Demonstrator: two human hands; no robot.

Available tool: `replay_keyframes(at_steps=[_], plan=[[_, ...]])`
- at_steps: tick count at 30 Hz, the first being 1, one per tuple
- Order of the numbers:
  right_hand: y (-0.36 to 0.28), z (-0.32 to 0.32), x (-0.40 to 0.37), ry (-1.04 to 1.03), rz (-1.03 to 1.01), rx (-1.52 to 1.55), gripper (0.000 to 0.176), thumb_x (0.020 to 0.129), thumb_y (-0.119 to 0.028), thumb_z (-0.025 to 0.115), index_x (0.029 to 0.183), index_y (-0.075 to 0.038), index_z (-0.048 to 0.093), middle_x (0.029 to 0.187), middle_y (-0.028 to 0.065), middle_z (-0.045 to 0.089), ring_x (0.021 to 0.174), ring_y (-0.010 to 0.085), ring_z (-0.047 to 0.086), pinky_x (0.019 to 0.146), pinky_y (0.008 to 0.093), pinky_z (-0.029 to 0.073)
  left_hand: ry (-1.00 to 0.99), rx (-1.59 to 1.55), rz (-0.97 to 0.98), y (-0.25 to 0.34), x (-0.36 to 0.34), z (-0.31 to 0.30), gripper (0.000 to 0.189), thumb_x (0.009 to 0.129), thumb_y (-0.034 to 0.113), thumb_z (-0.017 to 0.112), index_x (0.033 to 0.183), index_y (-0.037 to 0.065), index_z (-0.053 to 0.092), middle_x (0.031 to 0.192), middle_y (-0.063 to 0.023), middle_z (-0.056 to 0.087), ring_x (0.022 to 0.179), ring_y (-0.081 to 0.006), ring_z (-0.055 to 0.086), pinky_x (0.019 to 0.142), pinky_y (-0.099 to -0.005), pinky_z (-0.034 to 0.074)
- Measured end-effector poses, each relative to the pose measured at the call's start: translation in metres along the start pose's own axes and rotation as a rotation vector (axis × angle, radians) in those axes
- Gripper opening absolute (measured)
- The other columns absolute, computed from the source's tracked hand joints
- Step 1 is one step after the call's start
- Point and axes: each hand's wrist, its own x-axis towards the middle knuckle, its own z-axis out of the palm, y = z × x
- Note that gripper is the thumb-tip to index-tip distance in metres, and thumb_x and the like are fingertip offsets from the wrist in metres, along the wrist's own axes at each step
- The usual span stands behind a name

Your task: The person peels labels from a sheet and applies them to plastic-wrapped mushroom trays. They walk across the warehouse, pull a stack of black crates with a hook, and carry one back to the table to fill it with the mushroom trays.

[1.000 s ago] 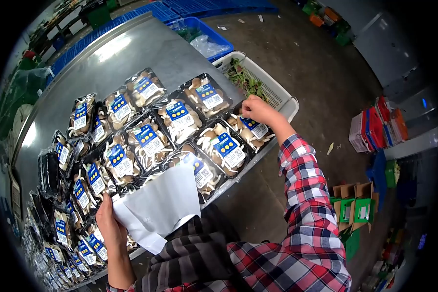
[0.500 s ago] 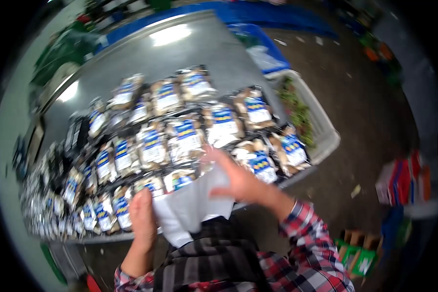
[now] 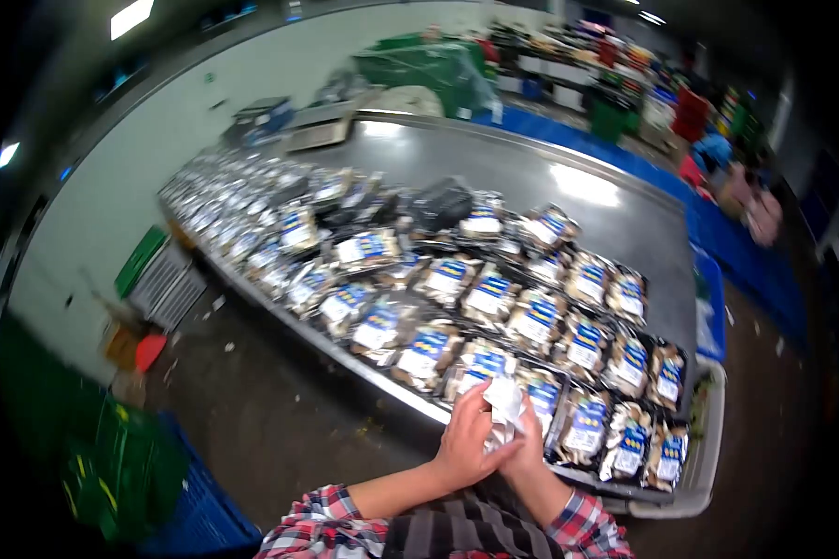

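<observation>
Crumpled white paper [image 3: 504, 399] is squeezed between my two hands, just above the near edge of the metal table [image 3: 662, 219]. My left hand [image 3: 463, 438] is closed around its left side. From the other side my right hand [image 3: 528, 447] presses on it, fingers curled. Under and beyond them lie rows of film-wrapped packs [image 3: 538, 317] with blue, yellow and white labels; their pale brown contents look like mushrooms. Directly beside my hands is a labelled pack [image 3: 483, 363]. Several unlabelled shiny packs [image 3: 242, 200] crowd the table's far left end.
A pale grey bin [image 3: 715, 447] stands against the table's right end, with a blue crate [image 3: 712, 307] behind it. On the floor at left are a green-lidded grey crate [image 3: 163, 279] and a blue crate [image 3: 200, 503]. Someone in pink [image 3: 763, 212] is at the upper right.
The white paper was spread loosely between my hands; now it is bunched up small. My hands have come together, and my view has swung left.
</observation>
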Motion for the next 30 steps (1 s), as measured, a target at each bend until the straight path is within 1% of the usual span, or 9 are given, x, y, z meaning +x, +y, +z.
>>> replay_keyframes(at_steps=[3, 6, 8, 11, 13, 16, 21, 26, 30], plan=[[0.034, 0.035, -0.033, 0.024, 0.284, -0.040, 0.033, 0.088, -0.013, 0.039, 0.119, -0.002, 0.041, 0.113, 0.0100, 0.050, 0.103, 0.0190, 0.051, 0.086, 0.0282, 0.043, 0.269, 0.013, -0.003, -0.007, -0.017, -0.029, 0.018, 0.072, 0.010, 0.064, 0.079, 0.000, 0.051, 0.113, -0.0192, 0.045, 0.109, -0.0380, 0.045, 0.090, -0.0433, 0.039], [0.056, 0.031, -0.059, -0.097, 0.182, -0.186, 0.036, 0.087, -0.012, 0.037, 0.120, 0.001, 0.040, 0.114, 0.0123, 0.050, 0.106, 0.0208, 0.050, 0.089, 0.0308, 0.042, 0.318, -0.208, -0.279, -0.004, -0.044, -0.044, 0.030, 0.075, 0.007, 0.059, 0.102, 0.000, 0.047, 0.123, -0.0199, 0.041, 0.105, -0.0345, 0.050, 0.086, -0.0367, 0.043], [0.063, 0.025, -0.078, -0.140, 0.167, -0.142, 0.039, 0.090, -0.022, 0.036, 0.121, 0.001, 0.040, 0.117, 0.0132, 0.048, 0.108, 0.0224, 0.049, 0.095, 0.0354, 0.037, 0.274, -0.381, -0.501, 0.004, -0.067, -0.048, 0.040, 0.078, 0.008, 0.055, 0.116, 0.002, 0.046, 0.105, -0.0163, 0.053, 0.100, -0.0315, 0.052, 0.082, -0.0381, 0.044], [0.064, 0.033, -0.109, -0.006, 0.120, -0.223, 0.056, 0.093, -0.046, 0.024, 0.125, -0.001, 0.038, 0.120, 0.0171, 0.047, 0.110, 0.0260, 0.047, 0.098, 0.0362, 0.033, 0.245, -0.066, -0.175, 0.026, -0.102, -0.042, 0.022, 0.077, 0.008, 0.056, 0.098, 0.001, 0.056, 0.087, -0.0118, 0.053, 0.085, -0.0276, 0.052, 0.073, -0.0348, 0.044], [0.062, 0.023, -0.119, -0.223, 0.200, -0.257, 0.058, 0.094, -0.046, 0.020, 0.123, 0.000, 0.038, 0.118, 0.0183, 0.048, 0.106, 0.0279, 0.049, 0.095, 0.0363, 0.036, 0.295, 0.136, 0.028, 0.043, -0.114, -0.037, 0.014, 0.078, 0.011, 0.057, 0.087, 0.000, 0.055, 0.085, -0.0109, 0.050, 0.078, -0.0261, 0.049, 0.067, -0.0322, 0.043], [0.060, 0.023, -0.132, -0.317, 0.096, -0.431, 0.050, 0.096, -0.040, 0.019, 0.117, 0.000, 0.041, 0.114, 0.0149, 0.049, 0.106, 0.0246, 0.048, 0.093, 0.0350, 0.036, 0.286, -0.023, -0.213, 0.052, -0.115, -0.032, 0.015, 0.079, 0.013, 0.056, 0.080, 0.000, 0.050, 0.087, -0.0128, 0.050, 0.084, -0.0295, 0.047, 0.074, -0.0360, 0.041], [0.036, 0.007, -0.142, -0.111, 0.112, -0.341, 0.044, 0.095, -0.034, 0.030, 0.125, -0.004, 0.038, 0.123, 0.0117, 0.045, 0.113, 0.0240, 0.045, 0.096, 0.0376, 0.037, 0.374, 0.239, -0.041, 0.065, -0.096, -0.025, 0.024, 0.072, 0.015, 0.052, 0.092, 0.003, 0.055, 0.111, -0.0137, 0.051, 0.107, -0.0310, 0.046, 0.092, -0.0429, 0.034], [-0.028, -0.047, -0.149, -0.198, -0.164, -1.016, 0.026, 0.089, -0.020, 0.040, 0.098, -0.003, 0.057, 0.094, 0.0058, 0.059, 0.086, 0.0134, 0.055, 0.079, 0.0283, 0.043, 0.180, 0.335, 0.043, 0.095, -0.075, 0.024, 0.037, 0.071, 0.020, 0.048, 0.103, 0.003, 0.056, 0.118, -0.0190, 0.048, 0.115, -0.0346, 0.041, 0.094, -0.0462, 0.029], [-0.085, -0.077, -0.159, -0.145, -0.197, -0.718, 0.031, 0.093, -0.025, 0.037, 0.091, 0.000, 0.054, 0.081, 0.0024, 0.055, 0.075, 0.0120, 0.048, 0.071, 0.0268, 0.039, 0.143, 0.260, 0.212, 0.138, -0.053, 0.092, 0.041, 0.075, 0.008, 0.043, 0.114, 0.002, 0.053, 0.128, -0.0187, 0.041, 0.120, -0.0364, 0.036, 0.099, -0.0449, 0.027]])
